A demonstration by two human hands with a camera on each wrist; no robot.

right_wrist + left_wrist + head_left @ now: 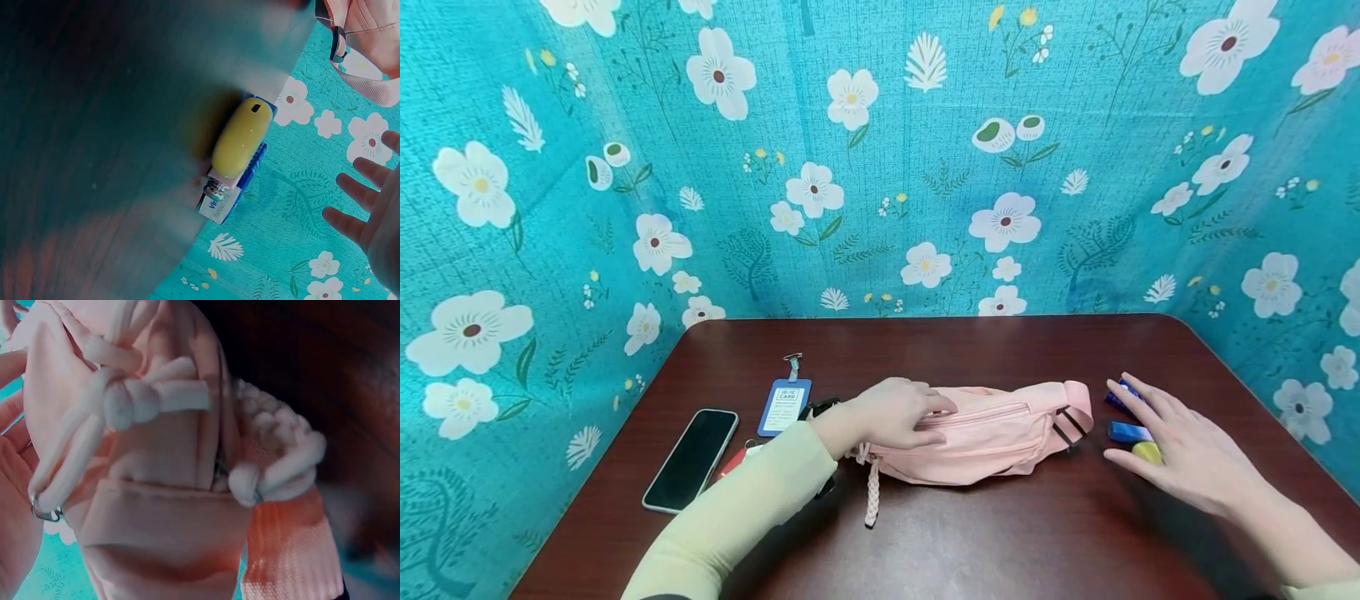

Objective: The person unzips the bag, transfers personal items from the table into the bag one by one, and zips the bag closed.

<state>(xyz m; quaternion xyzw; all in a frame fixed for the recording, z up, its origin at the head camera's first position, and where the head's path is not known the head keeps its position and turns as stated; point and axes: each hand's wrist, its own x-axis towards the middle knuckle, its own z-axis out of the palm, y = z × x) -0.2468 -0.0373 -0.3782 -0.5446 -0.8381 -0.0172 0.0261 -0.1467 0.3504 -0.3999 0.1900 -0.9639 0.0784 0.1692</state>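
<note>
1. Under the left grip [887,412]: pink bag [977,454], on the tabletop [970,537]. Finger and thumb apart on it; can't tell if fabric is pinched.
2. Right grip [1198,454]: fingers spread wide, holding nothing, near yellow oval item [242,139] and blue pack [1126,432].
3. Handling (judgement): bag likely light, soft, floppy, not fragile. Best hold: strap [1079,402] or a bunch of fabric by the zipper [992,414]. Yellow oval item maybe slippery; take its long sides.
4. Looks: bag creased, black buckle [1070,427] on the side toward right grip, pale braided cord [872,496] nearer the wearer than left grip.
</note>
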